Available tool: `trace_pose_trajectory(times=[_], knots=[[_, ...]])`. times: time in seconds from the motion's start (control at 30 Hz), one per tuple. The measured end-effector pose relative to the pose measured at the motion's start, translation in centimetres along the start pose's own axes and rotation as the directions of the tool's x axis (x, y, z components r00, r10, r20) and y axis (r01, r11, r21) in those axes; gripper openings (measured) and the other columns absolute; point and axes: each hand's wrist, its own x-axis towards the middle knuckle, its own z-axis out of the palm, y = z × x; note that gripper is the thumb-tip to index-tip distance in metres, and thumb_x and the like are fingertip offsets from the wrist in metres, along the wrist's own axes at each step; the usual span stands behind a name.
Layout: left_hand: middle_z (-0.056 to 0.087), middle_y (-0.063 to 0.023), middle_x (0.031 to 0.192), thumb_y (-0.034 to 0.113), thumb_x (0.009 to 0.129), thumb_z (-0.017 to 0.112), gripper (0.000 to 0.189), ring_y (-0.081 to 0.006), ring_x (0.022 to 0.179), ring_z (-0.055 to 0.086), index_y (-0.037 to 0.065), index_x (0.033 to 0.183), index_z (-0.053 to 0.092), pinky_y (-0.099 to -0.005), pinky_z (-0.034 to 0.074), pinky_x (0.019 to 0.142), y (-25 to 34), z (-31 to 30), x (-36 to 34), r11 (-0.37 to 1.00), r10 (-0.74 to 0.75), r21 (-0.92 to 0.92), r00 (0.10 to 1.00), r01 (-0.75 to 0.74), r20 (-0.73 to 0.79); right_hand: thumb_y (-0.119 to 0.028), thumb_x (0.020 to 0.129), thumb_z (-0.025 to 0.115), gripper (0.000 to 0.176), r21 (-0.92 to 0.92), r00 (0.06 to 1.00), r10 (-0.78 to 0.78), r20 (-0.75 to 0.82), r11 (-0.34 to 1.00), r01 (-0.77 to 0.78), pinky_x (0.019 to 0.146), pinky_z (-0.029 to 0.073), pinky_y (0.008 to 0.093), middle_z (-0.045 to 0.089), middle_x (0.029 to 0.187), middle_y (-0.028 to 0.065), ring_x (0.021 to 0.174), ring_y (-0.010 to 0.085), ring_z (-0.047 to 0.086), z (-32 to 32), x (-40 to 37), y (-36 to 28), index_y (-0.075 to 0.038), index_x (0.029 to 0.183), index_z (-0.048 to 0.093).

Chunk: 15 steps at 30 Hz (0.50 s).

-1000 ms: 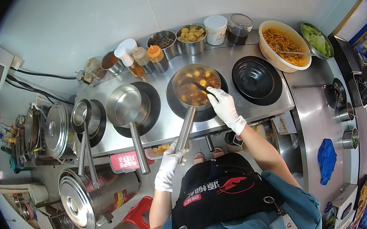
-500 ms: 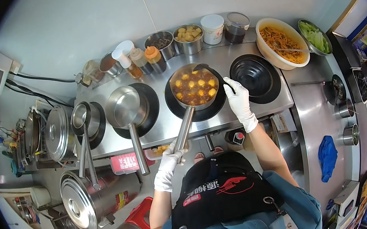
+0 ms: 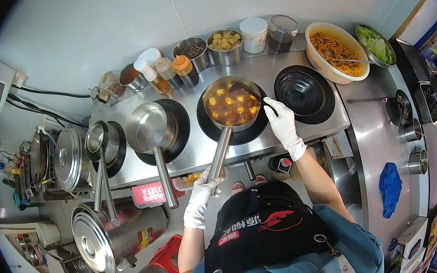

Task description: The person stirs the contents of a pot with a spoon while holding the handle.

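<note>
My left hand (image 3: 200,195), in a white glove, is wrapped round the long metal handle of a saucepan (image 3: 224,146). The pan sits on a black burner ring, with brown sauce and yellow chunks (image 3: 229,100) in it. In my gloved right hand (image 3: 283,124) is the handle of a black spatula (image 3: 250,91), which slants over the pan's right rim. Its head is in the sauce near the far side, partly hidden by it.
An empty saucepan (image 3: 147,124) stands left of mine, and a black burner (image 3: 303,93) lies to the right. Squeeze bottles (image 3: 185,71), a pot of chunks (image 3: 226,48) and a bowl of orange strips (image 3: 317,60) line the back. A blue cloth (image 3: 390,189) lies on the right counter.
The spatula's head has moved leftward through the sauce, and its handle now shows clearly. My right hand has shifted slightly down and left; the pan and left hand stay put.
</note>
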Motion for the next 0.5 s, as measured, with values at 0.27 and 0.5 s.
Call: trace_pose_trajectory(times=[0.27,0.5], knots=[[0.069,-0.0083,0.094,0.010,0.088,0.059,0.057,-0.0085,0.059,0.058,0.007,0.140,0.039,-0.0215,0.047,0.052,0.2,0.0,-0.2,0.999,0.018,0.030,1.000,-0.018,0.017,-0.012,0.082,0.064,0.023,-0.136,0.989,-0.073,0.125,0.987,0.090,0.077,0.053,0.0345,0.067,0.098,0.0162,0.086,0.0298,0.066,-1.7,-0.2,-0.9,-0.002,0.103,0.067],[0.069,-0.0088,0.094,0.011,0.088,0.060,0.057,-0.0085,0.059,0.058,0.007,0.140,0.039,-0.0216,0.047,0.051,-0.1,-0.1,0.0,0.999,0.014,0.030,1.000,-0.015,0.013,-0.014,0.080,0.065,0.021,-0.340,0.938,-0.033,0.345,0.927,0.158,0.074,0.052,0.0369,0.068,0.093,0.0140,0.084,0.0313,0.065,-3.8,0.1,-2.5,-0.004,0.098,0.069]])
